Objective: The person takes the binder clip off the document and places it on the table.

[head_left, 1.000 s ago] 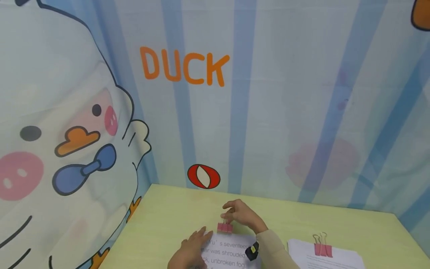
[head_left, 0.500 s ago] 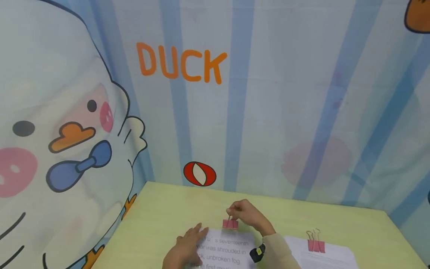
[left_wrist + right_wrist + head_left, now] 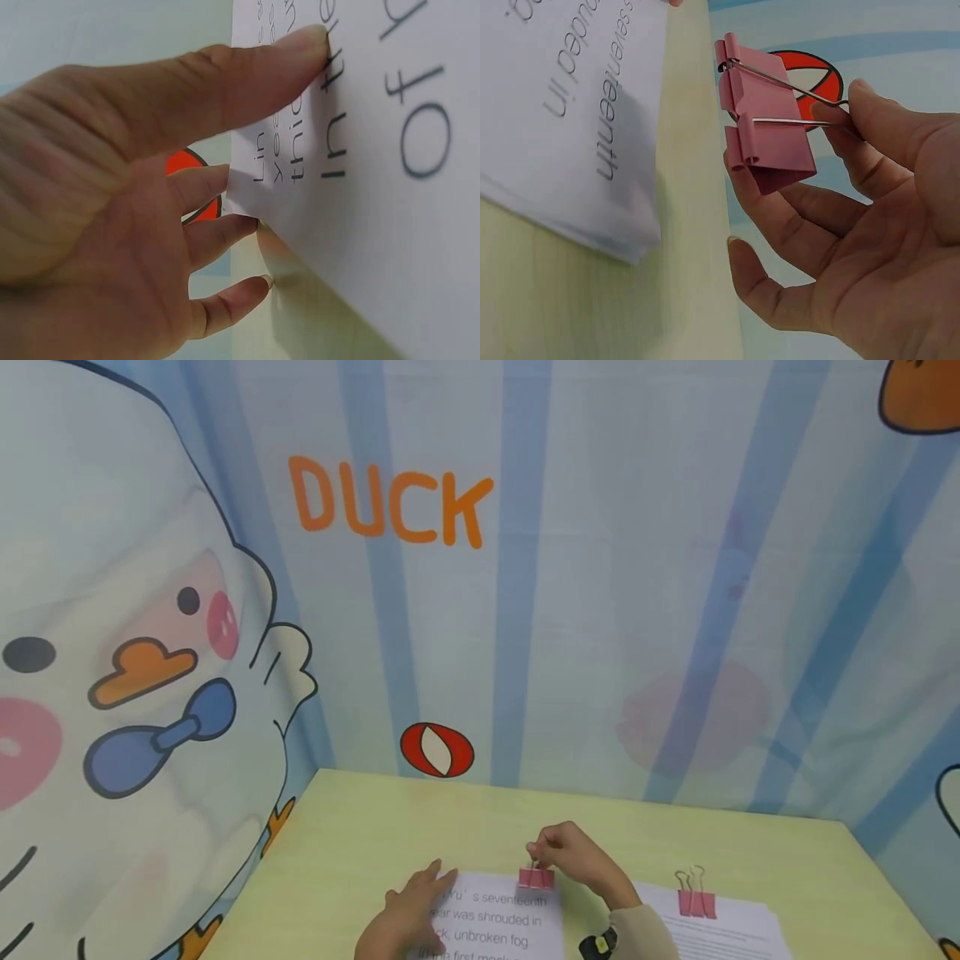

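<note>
A printed sheaf of paper (image 3: 498,920) lies on the table, its large lines of text facing me. On its upper left edge rests my left hand (image 3: 408,914), fingers spread; the thumb (image 3: 247,86) lies over the print and the other fingers reach past the edge. My right hand (image 3: 581,860) pinches the wire handles of a pink binder clip (image 3: 769,112) between thumb and forefinger. In the right wrist view the clip is off the paper, its mouth turned toward the sheaf. The head view has it over the sheaf's top edge, near the right corner.
A second sheaf (image 3: 738,935) to the right bears another pink binder clip (image 3: 697,904) on its top edge. The pale yellow table (image 3: 375,827) ends at a printed duck curtain (image 3: 585,610) behind and on the left. A dark device (image 3: 598,945) sits on the right wrist.
My right hand has shifted the binder clip rightward along the sheaf's top edge, toward the right corner. The left hand stays on the paper. The head view has swung slightly right.
</note>
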Demonstrator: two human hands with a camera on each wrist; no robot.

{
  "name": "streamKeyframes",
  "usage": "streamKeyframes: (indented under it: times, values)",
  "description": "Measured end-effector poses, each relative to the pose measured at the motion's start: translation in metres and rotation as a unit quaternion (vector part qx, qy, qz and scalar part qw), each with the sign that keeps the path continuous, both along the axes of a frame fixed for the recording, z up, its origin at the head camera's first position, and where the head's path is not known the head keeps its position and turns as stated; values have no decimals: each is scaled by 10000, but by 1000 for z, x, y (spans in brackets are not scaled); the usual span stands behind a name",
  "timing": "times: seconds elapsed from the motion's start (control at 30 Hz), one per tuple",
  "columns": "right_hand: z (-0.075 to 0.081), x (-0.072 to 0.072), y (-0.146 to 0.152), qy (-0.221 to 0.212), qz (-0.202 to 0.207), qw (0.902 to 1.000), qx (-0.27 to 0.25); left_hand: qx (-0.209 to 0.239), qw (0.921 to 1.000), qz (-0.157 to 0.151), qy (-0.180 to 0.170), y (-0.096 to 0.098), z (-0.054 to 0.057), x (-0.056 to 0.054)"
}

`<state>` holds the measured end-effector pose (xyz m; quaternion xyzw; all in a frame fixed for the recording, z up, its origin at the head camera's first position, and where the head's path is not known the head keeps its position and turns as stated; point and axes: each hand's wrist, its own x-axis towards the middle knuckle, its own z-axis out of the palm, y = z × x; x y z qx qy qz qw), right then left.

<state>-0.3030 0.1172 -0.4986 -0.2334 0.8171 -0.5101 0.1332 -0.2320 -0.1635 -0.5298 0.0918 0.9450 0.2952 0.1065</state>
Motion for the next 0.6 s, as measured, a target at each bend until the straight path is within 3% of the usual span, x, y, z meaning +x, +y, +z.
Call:
streamKeyframes:
  times: [0.37, 0.6]
  values:
    - [-4, 14, 38, 179, -23, 9998, -86, 19, 9999, 156, -62, 2, 2, 1]
    - [-10, 25, 61, 45, -10, 9993, -373, 92, 9996, 256, -126, 2, 1, 1]
